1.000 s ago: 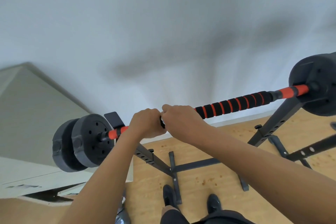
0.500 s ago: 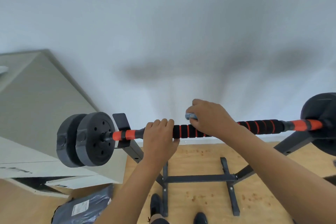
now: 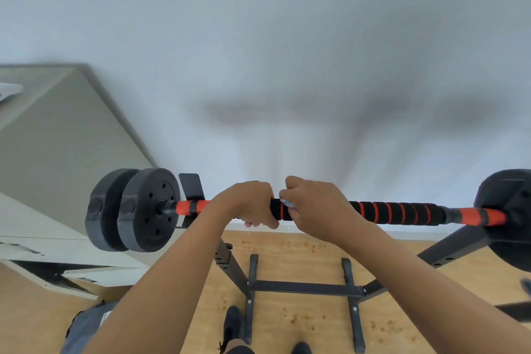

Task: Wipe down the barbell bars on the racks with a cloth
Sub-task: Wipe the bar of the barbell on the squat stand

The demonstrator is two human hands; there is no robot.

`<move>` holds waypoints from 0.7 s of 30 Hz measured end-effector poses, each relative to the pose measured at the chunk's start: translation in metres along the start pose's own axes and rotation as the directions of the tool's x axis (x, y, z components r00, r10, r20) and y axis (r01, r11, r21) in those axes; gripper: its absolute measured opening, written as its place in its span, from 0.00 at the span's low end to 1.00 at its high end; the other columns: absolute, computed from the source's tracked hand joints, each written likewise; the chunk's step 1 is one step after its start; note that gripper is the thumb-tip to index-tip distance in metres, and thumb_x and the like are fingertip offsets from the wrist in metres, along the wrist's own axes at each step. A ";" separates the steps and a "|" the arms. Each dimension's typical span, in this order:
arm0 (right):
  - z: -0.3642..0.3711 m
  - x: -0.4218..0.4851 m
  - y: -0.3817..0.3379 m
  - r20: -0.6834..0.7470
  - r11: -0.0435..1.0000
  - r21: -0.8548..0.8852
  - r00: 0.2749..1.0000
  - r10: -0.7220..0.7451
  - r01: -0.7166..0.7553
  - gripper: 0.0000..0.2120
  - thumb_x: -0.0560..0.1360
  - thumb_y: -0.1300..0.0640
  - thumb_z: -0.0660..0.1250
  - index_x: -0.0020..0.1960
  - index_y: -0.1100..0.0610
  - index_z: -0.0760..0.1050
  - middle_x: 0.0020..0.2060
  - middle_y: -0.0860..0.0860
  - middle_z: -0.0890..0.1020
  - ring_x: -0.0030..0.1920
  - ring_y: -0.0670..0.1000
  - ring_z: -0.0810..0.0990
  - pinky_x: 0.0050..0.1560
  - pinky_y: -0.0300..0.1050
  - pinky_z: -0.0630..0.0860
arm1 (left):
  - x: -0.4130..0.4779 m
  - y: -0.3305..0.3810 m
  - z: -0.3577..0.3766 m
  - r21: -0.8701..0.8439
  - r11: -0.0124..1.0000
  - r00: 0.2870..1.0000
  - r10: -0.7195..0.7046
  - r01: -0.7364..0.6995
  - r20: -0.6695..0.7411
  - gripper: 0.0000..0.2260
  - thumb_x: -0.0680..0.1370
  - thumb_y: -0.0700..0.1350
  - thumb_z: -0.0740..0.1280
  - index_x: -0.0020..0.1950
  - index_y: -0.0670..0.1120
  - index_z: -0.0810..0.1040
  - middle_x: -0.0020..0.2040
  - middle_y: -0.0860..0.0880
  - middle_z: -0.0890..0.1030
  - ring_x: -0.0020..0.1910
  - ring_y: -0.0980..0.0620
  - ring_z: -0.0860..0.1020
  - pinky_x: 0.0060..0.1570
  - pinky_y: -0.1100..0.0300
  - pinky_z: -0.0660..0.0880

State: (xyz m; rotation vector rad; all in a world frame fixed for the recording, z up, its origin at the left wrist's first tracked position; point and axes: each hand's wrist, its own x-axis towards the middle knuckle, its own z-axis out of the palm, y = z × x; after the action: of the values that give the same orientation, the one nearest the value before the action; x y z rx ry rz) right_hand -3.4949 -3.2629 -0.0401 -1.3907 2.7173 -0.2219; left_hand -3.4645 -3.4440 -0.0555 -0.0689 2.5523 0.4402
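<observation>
black and orange barbell bar (image 3: 396, 213) lies level across the dark steel rack (image 3: 304, 287), its middle sleeved in soft-looking black foam ringed with thin orange bands, its orange ends running into round, matte black weight plates (image 3: 146, 210). the left hand (image 3: 250, 204) comes over the top, knuckles up, fingers curled right round the foam with the tips showing underneath. the right hand (image 3: 316, 207), just beside it, is curled over the bar too and pinches a small pale blue cloth (image 3: 287, 204) against the foam. both forearms reach straight forward. a grey plastic bag (image 3: 86, 327) on the speckled wooden floor (image 3: 301, 256) carries a white label (image 3: 105, 317), too blurred to read.
</observation>
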 end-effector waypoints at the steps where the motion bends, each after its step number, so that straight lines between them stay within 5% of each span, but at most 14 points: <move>1: -0.001 0.000 0.000 0.010 1.000 -0.006 1.000 -0.013 0.013 0.09 0.82 0.57 0.58 0.51 0.54 0.78 0.42 0.47 0.70 0.34 0.52 0.75 0.35 0.48 0.74 | -0.001 -0.005 0.002 0.012 0.997 0.994 0.073 -0.073 -0.078 0.06 0.69 0.52 0.71 0.39 0.50 0.79 0.31 0.52 0.82 0.29 0.53 0.80 0.36 0.58 0.78; 3: -0.003 0.000 0.001 0.027 1.000 -0.001 0.999 -0.021 0.021 0.09 0.83 0.56 0.59 0.51 0.54 0.77 0.42 0.47 0.70 0.35 0.52 0.75 0.36 0.47 0.74 | -0.005 -0.016 0.020 0.289 0.948 0.891 0.239 -0.130 -0.386 0.09 0.70 0.55 0.69 0.38 0.52 0.74 0.29 0.53 0.76 0.28 0.51 0.76 0.32 0.56 0.75; 5: -0.003 0.002 0.001 0.016 1.000 0.030 1.000 0.008 -0.008 0.09 0.83 0.55 0.59 0.48 0.53 0.76 0.42 0.47 0.70 0.35 0.52 0.75 0.37 0.47 0.75 | -0.005 -0.018 0.050 0.457 0.888 0.774 0.321 -0.046 -0.546 0.11 0.71 0.53 0.70 0.38 0.51 0.70 0.29 0.54 0.72 0.27 0.50 0.71 0.30 0.56 0.70; 8: 0.005 0.004 -0.006 -0.012 0.997 0.030 0.997 0.070 -0.069 0.09 0.82 0.56 0.60 0.44 0.54 0.72 0.42 0.48 0.69 0.34 0.52 0.73 0.33 0.46 0.69 | 0.002 -0.007 0.071 0.370 0.924 0.690 0.208 0.094 -0.694 0.11 0.70 0.46 0.70 0.35 0.50 0.68 0.26 0.54 0.69 0.25 0.50 0.67 0.28 0.56 0.66; 13: 0.014 -0.006 -0.018 -0.011 0.998 -0.042 0.999 0.053 -0.053 0.03 0.77 0.61 0.68 0.49 0.55 0.76 0.41 0.48 0.70 0.32 0.50 0.70 0.27 0.40 0.51 | 0.002 0.005 0.047 0.339 0.928 0.862 0.038 0.157 -0.505 0.08 0.74 0.49 0.64 0.35 0.49 0.72 0.28 0.53 0.73 0.26 0.51 0.70 0.30 0.59 0.65; 16: 0.014 -0.013 -0.023 0.040 0.997 -0.063 0.998 0.038 -0.035 0.08 0.71 0.63 0.73 0.47 0.55 0.77 0.39 0.48 0.70 0.31 0.50 0.67 0.26 0.39 0.49 | 0.005 0.008 0.021 0.216 0.970 0.985 -0.075 0.108 -0.156 0.11 0.71 0.52 0.68 0.35 0.47 0.72 0.29 0.52 0.75 0.28 0.50 0.73 0.33 0.60 0.69; 18: 0.011 -0.014 -0.022 0.035 0.999 -0.040 0.999 0.029 -0.028 0.08 0.71 0.61 0.75 0.48 0.55 0.78 0.39 0.48 0.71 0.29 0.49 0.66 0.25 0.39 0.51 | 0.007 0.007 0.010 0.091 0.991 0.995 -0.099 0.100 -0.026 0.14 0.70 0.57 0.72 0.37 0.47 0.76 0.30 0.52 0.80 0.29 0.50 0.78 0.37 0.59 0.76; 21: 0.006 -0.008 -0.010 0.006 0.999 0.028 0.999 0.039 -0.039 0.06 0.81 0.56 0.65 0.58 0.54 0.77 0.46 0.49 0.73 0.36 0.51 0.73 0.33 0.42 0.64 | -0.003 0.005 0.029 0.125 0.989 0.933 -0.029 0.079 -0.360 0.18 0.69 0.66 0.72 0.43 0.52 0.76 0.37 0.55 0.81 0.37 0.52 0.79 0.43 0.55 0.78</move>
State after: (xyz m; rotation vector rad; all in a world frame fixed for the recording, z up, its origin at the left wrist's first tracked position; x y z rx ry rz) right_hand -3.4816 -3.2633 -0.0445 -1.3284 2.7230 -0.2525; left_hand -3.4478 -3.4296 -0.0751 -0.1830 2.9237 0.2448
